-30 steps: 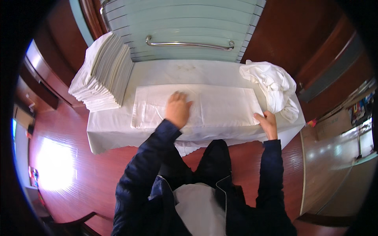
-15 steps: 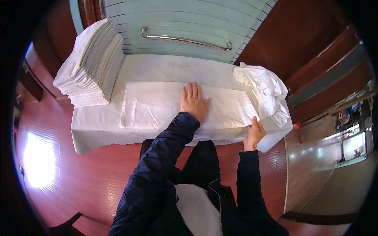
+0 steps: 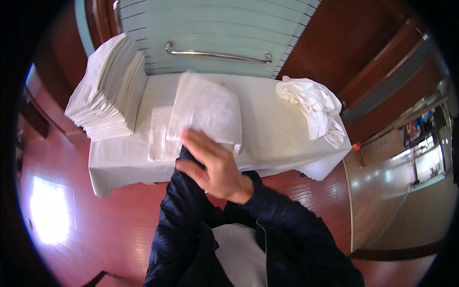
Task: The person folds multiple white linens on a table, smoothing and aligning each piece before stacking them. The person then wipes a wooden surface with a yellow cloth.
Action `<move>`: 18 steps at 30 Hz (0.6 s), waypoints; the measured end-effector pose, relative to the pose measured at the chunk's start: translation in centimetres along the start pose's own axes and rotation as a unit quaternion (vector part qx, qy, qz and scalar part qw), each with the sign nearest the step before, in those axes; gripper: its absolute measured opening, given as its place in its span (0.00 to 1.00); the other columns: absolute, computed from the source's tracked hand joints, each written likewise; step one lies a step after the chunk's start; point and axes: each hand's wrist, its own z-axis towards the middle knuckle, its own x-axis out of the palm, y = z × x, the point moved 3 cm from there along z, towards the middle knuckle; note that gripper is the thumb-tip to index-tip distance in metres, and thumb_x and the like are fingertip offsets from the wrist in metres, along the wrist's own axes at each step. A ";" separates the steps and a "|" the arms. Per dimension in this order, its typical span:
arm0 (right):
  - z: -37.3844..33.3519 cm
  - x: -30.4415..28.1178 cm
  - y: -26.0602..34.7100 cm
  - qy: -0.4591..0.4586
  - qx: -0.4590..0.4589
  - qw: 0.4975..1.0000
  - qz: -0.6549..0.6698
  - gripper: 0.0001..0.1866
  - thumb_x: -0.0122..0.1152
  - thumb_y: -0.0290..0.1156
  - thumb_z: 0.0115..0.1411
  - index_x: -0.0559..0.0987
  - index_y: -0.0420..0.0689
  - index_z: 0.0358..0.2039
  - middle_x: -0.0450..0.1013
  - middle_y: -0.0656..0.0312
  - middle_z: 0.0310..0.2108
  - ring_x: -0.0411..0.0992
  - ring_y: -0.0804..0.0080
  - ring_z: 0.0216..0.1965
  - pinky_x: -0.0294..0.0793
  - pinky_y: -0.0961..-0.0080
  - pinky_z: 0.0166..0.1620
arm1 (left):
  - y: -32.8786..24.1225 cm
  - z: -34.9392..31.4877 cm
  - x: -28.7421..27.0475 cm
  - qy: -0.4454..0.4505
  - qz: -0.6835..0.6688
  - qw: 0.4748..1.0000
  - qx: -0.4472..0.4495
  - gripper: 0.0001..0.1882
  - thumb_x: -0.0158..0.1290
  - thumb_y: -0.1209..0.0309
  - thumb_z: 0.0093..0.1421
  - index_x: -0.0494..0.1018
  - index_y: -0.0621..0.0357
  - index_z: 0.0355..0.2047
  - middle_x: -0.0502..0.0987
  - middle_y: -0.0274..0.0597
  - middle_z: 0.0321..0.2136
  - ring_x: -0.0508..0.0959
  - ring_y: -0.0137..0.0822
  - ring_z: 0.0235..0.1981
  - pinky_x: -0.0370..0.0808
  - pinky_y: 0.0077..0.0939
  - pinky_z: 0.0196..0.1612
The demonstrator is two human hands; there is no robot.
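A white folded cloth (image 3: 208, 103) lies at the middle of the covered table, its right part turned over leftward into a raised flap. The cloth's flat left end (image 3: 160, 131) shows beside the flap. My right hand (image 3: 213, 165) is crossed over my left forearm, at the flap's near edge. Its thumb stands apart from its outstretched fingers, slightly blurred. My left sleeve (image 3: 184, 191) reaches up to the cloth; the left hand itself is hidden behind my right hand and the flap.
A tall stack of folded white cloths (image 3: 107, 91) stands at the table's left end. Another white cloth (image 3: 313, 107) lies crumpled at the right. Behind the white-draped table (image 3: 267, 124) is a glass panel with a metal handle (image 3: 217, 55).
The cloth's right half has swung over to the left and now rises as a flap. My right hand came across from the right corner; my left hand has gone out of sight.
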 end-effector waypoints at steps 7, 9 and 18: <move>-8.1 2.2 -4.4 -0.013 0.035 0.995 -0.090 0.21 0.64 0.25 0.64 0.76 0.29 0.56 0.73 0.42 0.59 0.70 0.44 0.62 0.68 0.55 0.66 | -2.4 -3.4 2.6 0.115 -0.150 0.980 -0.066 0.32 0.48 0.50 0.71 0.68 0.65 0.63 0.73 0.54 0.61 0.72 0.53 0.62 0.66 0.51 0.66; -8.0 2.2 -6.2 0.020 0.078 0.989 -0.126 0.24 0.61 0.28 0.66 0.72 0.29 0.60 0.70 0.40 0.61 0.66 0.40 0.64 0.65 0.54 0.66 | -2.8 -4.0 3.2 0.137 -0.162 0.974 -0.077 0.31 0.48 0.51 0.71 0.69 0.65 0.63 0.73 0.54 0.61 0.72 0.52 0.62 0.67 0.50 0.65; -7.8 1.1 -8.2 0.100 0.134 0.965 -0.205 0.17 0.58 0.36 0.69 0.75 0.35 0.49 0.74 0.44 0.48 0.70 0.41 0.52 0.70 0.51 0.55 | -10.5 -6.2 0.2 0.131 -0.074 0.981 -0.121 0.27 0.50 0.56 0.71 0.70 0.62 0.62 0.75 0.54 0.59 0.76 0.52 0.59 0.73 0.48 0.62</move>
